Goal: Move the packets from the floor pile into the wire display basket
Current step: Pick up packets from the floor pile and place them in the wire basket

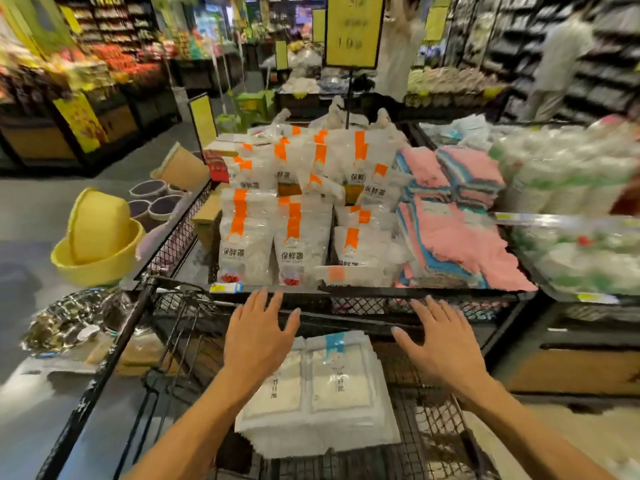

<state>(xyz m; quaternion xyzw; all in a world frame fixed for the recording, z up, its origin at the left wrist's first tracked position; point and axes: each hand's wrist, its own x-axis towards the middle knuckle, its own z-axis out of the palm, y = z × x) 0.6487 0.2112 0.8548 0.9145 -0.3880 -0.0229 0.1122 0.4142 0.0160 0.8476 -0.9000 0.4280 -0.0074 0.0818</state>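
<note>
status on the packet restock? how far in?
Done: orange-striped packets already stand in rows in the wire display basket. In hand: nothing; left hand and right hand are open, above the blue-striped packet stack. Left: that whole stack.

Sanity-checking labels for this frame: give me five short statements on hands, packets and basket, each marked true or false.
1. Both hands hold packets. False: left hand and right hand are open, holding nothing.
2. The stack of white packets below the hands has a blue-marked packet on top. True.
3. Packets in the wire display basket carry green stripes. False: the orange-striped packets carry orange.
4. Pink cloths lie right of them. True.
5. The yellow tubs sit inside the basket. False: outside, to its left.
</note>
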